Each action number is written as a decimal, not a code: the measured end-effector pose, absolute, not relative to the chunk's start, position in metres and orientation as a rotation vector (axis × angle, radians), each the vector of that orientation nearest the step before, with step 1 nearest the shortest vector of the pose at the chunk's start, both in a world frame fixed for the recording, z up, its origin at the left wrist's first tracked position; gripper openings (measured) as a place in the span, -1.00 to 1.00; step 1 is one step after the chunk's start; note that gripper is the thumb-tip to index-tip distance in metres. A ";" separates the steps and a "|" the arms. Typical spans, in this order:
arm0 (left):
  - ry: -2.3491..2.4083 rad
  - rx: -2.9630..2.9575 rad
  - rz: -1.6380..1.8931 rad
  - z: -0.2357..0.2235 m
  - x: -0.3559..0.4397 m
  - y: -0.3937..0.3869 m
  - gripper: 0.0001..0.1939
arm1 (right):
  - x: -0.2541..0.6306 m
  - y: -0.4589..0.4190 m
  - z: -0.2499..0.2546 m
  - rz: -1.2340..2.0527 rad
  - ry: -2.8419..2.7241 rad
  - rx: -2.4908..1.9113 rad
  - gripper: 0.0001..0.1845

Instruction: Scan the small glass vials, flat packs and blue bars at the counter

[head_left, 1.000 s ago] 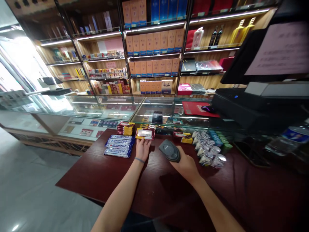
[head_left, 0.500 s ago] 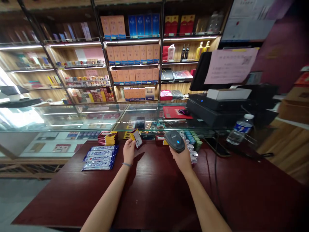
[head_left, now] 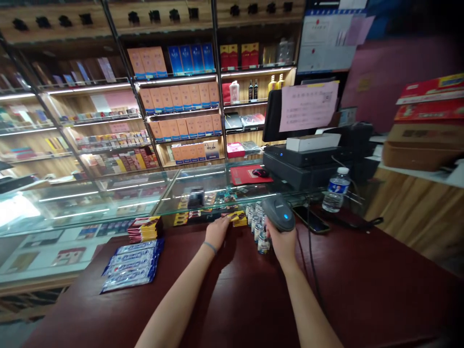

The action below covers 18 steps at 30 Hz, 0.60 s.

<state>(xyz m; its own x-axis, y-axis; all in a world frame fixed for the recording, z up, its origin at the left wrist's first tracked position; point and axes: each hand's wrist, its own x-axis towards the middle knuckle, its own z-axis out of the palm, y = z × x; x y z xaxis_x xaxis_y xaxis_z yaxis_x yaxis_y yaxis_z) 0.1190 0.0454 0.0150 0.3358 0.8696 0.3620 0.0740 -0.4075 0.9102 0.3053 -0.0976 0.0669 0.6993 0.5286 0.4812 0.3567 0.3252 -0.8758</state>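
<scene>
My left hand [head_left: 216, 233] reaches to the back edge of the dark red table. Its fingers are closed on a flat yellow-and-dark packet [head_left: 231, 216] at a small pile of like packets [head_left: 239, 220]. My right hand [head_left: 284, 244] is wrapped round the handle of a black barcode scanner [head_left: 278, 212] with a blue light on top. Just left of the scanner, small silver cans [head_left: 263, 243] stand in rows, partly hidden behind it. At the left lie several blue-and-white long packets [head_left: 132, 266], with a stack of yellow-and-red packets [head_left: 144, 228] behind them.
A glass display counter [head_left: 166, 193] runs along the table's back edge. On the right are a phone [head_left: 311, 220], a water bottle [head_left: 336, 190], a black cable [head_left: 313, 270] and a monitor [head_left: 271, 116]. Stacked boxes [head_left: 420, 140] stand farther right.
My left hand has carried the packet rightward from near the left stack to the small pile by the cans. The scanner has moved slightly right, and the view has turned right.
</scene>
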 end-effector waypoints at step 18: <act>0.695 1.962 1.164 -0.015 0.166 0.060 -0.67 | 0.308 -0.102 0.079 0.247 -0.644 -1.243 -0.59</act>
